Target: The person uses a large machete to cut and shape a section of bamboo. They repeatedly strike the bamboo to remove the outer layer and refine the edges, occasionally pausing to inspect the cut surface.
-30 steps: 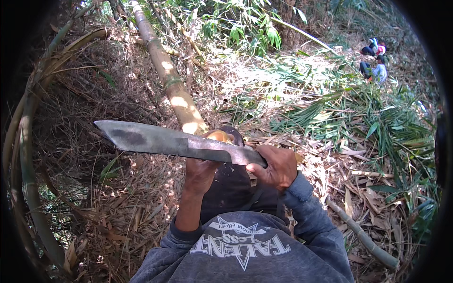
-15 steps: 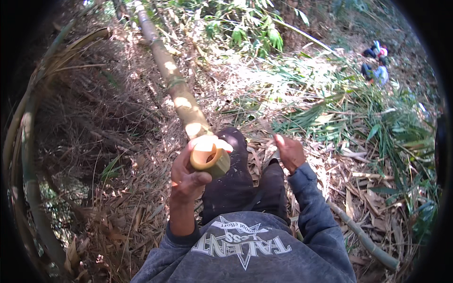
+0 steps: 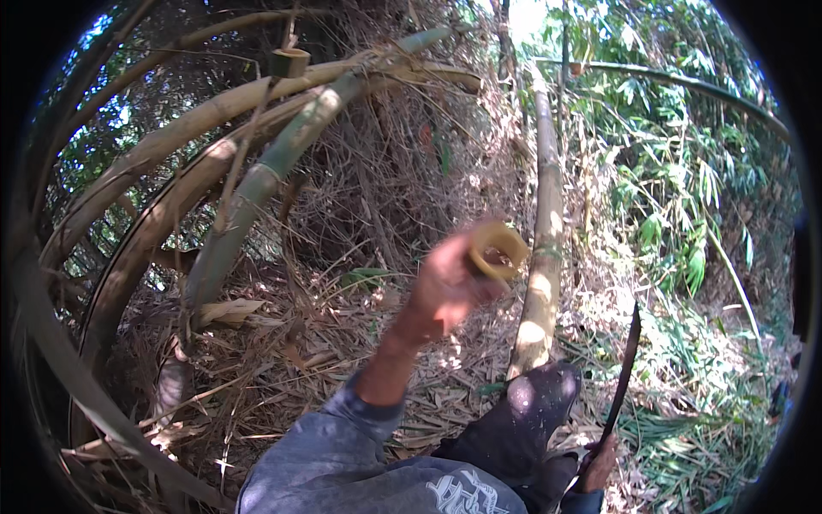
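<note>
My left hand, somewhat blurred, is raised ahead of me with its fingers wrapped round a short bamboo cup. The cup's open mouth faces me, with a pale thick rim and a hollow inside. Low at the right, my right hand is closed on the handle of a machete. Its long dark blade points upward, slightly curved, apart from the cup. The handle is mostly hidden in my fist.
A long bamboo pole runs away from beside my knee. Thick bent bamboo stems arch across the left. Another cut bamboo piece sits up there. Dry leaves cover the ground; green cut foliage lies at right.
My view has swung up and to the left. My left hand has stretched forward with the bamboo cup. The machete blade, barely visible before, now stands upright in my right hand.
</note>
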The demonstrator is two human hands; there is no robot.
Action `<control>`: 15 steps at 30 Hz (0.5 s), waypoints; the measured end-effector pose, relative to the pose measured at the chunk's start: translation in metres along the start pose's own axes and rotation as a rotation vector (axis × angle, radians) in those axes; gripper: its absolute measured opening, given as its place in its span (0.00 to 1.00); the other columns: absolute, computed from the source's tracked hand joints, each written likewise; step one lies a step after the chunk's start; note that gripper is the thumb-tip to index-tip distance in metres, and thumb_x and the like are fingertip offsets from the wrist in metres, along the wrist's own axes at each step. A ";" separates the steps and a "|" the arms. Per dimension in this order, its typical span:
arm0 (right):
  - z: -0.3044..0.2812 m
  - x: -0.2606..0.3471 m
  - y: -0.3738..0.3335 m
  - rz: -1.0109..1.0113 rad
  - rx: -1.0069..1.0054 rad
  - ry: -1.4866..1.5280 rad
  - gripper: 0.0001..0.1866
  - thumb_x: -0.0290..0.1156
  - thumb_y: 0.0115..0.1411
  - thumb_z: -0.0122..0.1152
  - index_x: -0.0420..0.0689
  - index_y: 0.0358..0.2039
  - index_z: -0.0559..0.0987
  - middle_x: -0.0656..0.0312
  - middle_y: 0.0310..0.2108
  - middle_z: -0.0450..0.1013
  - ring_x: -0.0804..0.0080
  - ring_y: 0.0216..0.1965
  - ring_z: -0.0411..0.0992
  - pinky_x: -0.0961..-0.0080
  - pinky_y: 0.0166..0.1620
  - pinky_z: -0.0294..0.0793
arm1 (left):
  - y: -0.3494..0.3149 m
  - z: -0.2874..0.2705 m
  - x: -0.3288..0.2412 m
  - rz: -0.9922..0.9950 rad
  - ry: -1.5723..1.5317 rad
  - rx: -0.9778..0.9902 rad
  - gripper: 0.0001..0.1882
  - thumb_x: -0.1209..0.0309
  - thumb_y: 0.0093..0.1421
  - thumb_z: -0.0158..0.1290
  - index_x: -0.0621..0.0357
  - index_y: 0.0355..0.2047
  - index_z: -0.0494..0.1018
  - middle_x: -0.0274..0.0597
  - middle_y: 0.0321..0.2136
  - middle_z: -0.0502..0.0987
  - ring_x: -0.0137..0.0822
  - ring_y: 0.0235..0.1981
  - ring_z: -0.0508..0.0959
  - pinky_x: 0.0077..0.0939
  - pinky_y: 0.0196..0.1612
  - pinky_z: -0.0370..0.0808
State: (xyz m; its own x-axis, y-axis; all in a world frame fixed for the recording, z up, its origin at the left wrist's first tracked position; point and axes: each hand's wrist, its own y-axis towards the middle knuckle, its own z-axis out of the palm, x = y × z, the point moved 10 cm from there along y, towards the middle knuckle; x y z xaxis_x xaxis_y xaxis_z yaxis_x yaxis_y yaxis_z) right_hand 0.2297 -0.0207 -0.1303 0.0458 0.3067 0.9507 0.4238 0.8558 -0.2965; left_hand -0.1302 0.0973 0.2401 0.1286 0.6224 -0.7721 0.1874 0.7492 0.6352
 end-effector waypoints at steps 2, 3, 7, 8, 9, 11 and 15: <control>0.005 -0.022 0.002 0.010 -0.010 0.039 0.34 0.64 0.63 0.39 0.45 0.18 0.69 0.70 0.09 0.52 0.82 0.08 0.51 0.81 0.13 0.48 | 0.022 -0.036 -0.072 0.141 0.254 -0.096 0.35 0.60 0.53 0.63 0.66 0.55 0.62 0.46 0.45 0.73 0.39 0.48 0.74 0.27 0.52 0.74; 0.006 -0.030 0.009 0.053 0.000 0.026 0.34 0.60 0.65 0.37 0.44 0.16 0.69 0.70 0.08 0.57 0.83 0.08 0.55 0.82 0.13 0.50 | 0.036 -0.045 -0.101 0.165 0.315 -0.196 0.34 0.62 0.53 0.63 0.67 0.54 0.63 0.46 0.45 0.74 0.37 0.47 0.75 0.26 0.52 0.74; 0.008 -0.034 0.016 -0.001 0.032 -0.076 0.29 0.58 0.65 0.38 0.44 0.24 0.70 0.62 0.17 0.61 0.74 0.18 0.58 0.75 0.22 0.54 | 0.109 -0.064 -0.193 0.420 0.505 -0.323 0.31 0.65 0.52 0.65 0.69 0.51 0.66 0.48 0.43 0.76 0.35 0.46 0.75 0.25 0.51 0.73; 0.009 -0.038 0.018 -0.020 0.047 -0.123 0.28 0.57 0.65 0.38 0.43 0.26 0.70 0.61 0.19 0.61 0.71 0.20 0.59 0.74 0.24 0.55 | 0.127 -0.069 -0.210 0.487 0.555 -0.350 0.31 0.65 0.52 0.65 0.69 0.51 0.66 0.48 0.43 0.76 0.35 0.46 0.75 0.25 0.51 0.73; 0.007 -0.042 0.021 -0.043 0.044 -0.178 0.27 0.56 0.65 0.38 0.43 0.28 0.71 0.59 0.21 0.62 0.69 0.23 0.60 0.72 0.26 0.56 | 0.147 -0.072 -0.224 0.562 0.593 -0.373 0.30 0.66 0.52 0.65 0.69 0.51 0.67 0.48 0.43 0.76 0.35 0.46 0.75 0.25 0.51 0.72; 0.007 -0.058 0.025 -0.070 0.064 -0.282 0.26 0.55 0.65 0.39 0.43 0.32 0.71 0.55 0.26 0.64 0.64 0.27 0.61 0.69 0.31 0.57 | 0.181 -0.079 -0.254 0.684 0.686 -0.427 0.31 0.64 0.53 0.64 0.69 0.51 0.66 0.48 0.43 0.76 0.35 0.47 0.75 0.25 0.51 0.71; -0.001 -0.107 0.037 -0.110 0.077 -0.487 0.25 0.53 0.65 0.40 0.42 0.39 0.72 0.48 0.34 0.67 0.55 0.37 0.65 0.62 0.40 0.61 | 0.236 -0.080 -0.309 0.903 0.737 -0.509 0.33 0.50 0.53 0.61 0.65 0.49 0.70 0.43 0.40 0.79 0.33 0.39 0.77 0.25 0.47 0.71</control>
State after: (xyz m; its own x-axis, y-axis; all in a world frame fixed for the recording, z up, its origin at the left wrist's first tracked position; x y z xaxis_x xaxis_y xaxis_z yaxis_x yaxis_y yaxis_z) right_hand 0.2412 -0.0226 -0.2428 -0.4305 0.3560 0.8294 0.3332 0.9167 -0.2205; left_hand -0.2038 0.1001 0.6304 -0.5857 0.8101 0.0275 -0.0987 -0.1049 0.9896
